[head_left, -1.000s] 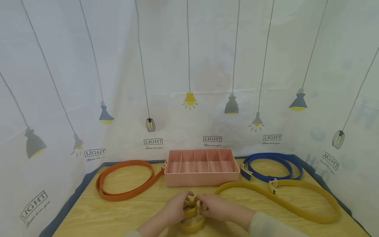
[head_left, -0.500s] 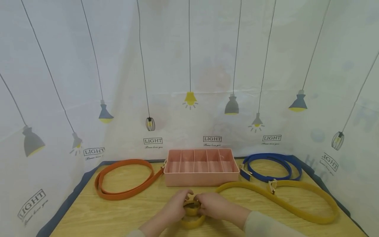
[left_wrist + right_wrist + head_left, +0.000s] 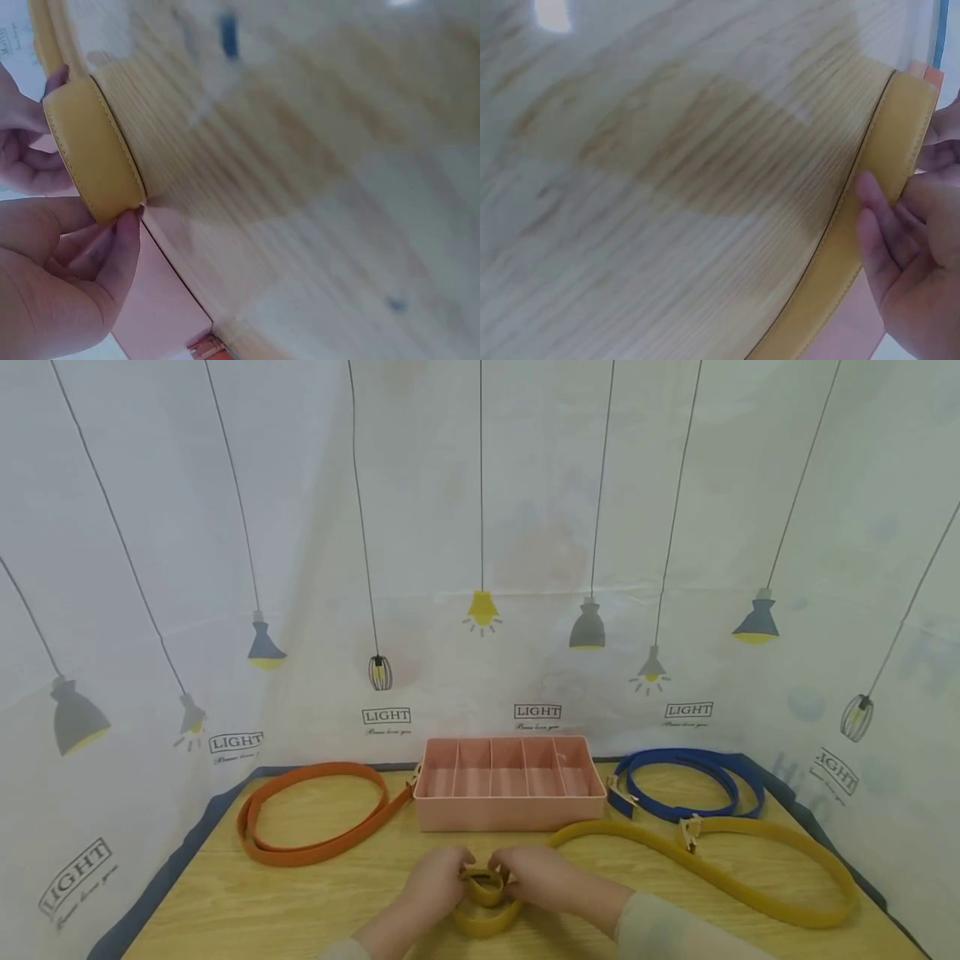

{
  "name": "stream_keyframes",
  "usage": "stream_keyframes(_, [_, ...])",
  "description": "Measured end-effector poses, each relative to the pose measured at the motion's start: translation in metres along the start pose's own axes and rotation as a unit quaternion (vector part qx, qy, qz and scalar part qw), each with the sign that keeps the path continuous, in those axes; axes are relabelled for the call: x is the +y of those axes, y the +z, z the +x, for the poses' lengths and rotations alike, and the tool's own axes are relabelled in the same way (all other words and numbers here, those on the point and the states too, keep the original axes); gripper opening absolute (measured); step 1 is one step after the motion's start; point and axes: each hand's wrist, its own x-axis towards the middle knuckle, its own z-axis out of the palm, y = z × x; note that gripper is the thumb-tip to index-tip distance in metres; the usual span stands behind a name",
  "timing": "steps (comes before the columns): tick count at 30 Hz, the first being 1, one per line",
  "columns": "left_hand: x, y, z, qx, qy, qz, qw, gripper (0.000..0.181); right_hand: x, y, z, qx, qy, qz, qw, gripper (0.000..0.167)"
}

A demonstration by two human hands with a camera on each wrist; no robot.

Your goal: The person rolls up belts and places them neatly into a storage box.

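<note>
A mustard-yellow belt point(image 3: 486, 927) lies on its edge in a small coil between my two hands, its loose length running off to the right to a gold buckle point(image 3: 690, 832). My left hand point(image 3: 435, 885) pinches the coil's left side; in the left wrist view, thumb and fingers meet on the stitched strap point(image 3: 94, 150). On the other side my right hand point(image 3: 543, 881) grips the coil, fingertips against the outer face of the strap point(image 3: 825, 277) in the right wrist view. Its thumb is hidden there.
Behind the hands stands a pink box point(image 3: 510, 814) with several compartments. An orange belt point(image 3: 315, 857) lies looped at left, its buckle end by the box. A looped blue belt point(image 3: 671, 810) lies at right, near the yellow buckle. A printed white sheet backs the table point(image 3: 262, 910).
Both hands have stayed on the coil and turned it slightly; its inner turn looks different and its inner end now lies across the top. The other belts and the box have stayed put.
</note>
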Motion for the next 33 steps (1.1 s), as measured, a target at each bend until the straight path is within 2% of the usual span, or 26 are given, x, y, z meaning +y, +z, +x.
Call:
stream_keyframes(5, [-0.003, -0.001, 0.002, 0.000, -0.036, 0.000, 0.9993, 0.012, 0.005, -0.002, -0.001, 0.003, -0.001, 0.018, 0.9998, 0.027])
stream_keyframes(11, [-0.004, -0.003, 0.004, -0.002, -0.051, -0.013, 0.9986, 0.007, 0.003, -0.001, -0.001, 0.020, -0.001, -0.006, 0.9998, 0.032])
stream_keyframes(17, [-0.001, -0.005, 0.002, 0.003, -0.062, -0.066, 0.9959, 0.010, 0.001, 0.002, 0.002, 0.028, 0.001, -0.042, 0.9987, 0.045])
stream_keyframes(20, [0.002, -0.005, 0.001, 0.002, -0.078, -0.097, 0.9922, 0.005, 0.000, 0.003, 0.002, 0.034, 0.007, -0.049, 0.9982, 0.042])
stream_keyframes(24, [0.006, -0.006, 0.000, -0.009, -0.104, -0.136, 0.9852, 0.013, -0.004, 0.006, 0.001, 0.051, 0.018, -0.054, 0.9971, 0.041])
stream_keyframes(27, [0.008, -0.008, -0.001, -0.014, -0.101, -0.140, 0.9849, 0.012, -0.007, 0.007, 0.002, 0.065, 0.021, -0.056, 0.9961, 0.042])
stream_keyframes(29, [0.008, -0.008, -0.001, -0.014, -0.096, -0.142, 0.9851, 0.012, -0.007, 0.007, 0.003, 0.068, 0.019, -0.044, 0.9965, 0.041])
stream_keyframes(33, [0.004, -0.005, 0.000, -0.009, -0.109, -0.179, 0.9777, 0.017, -0.001, 0.004, 0.006, 0.051, 0.005, 0.027, 0.9983, 0.029])
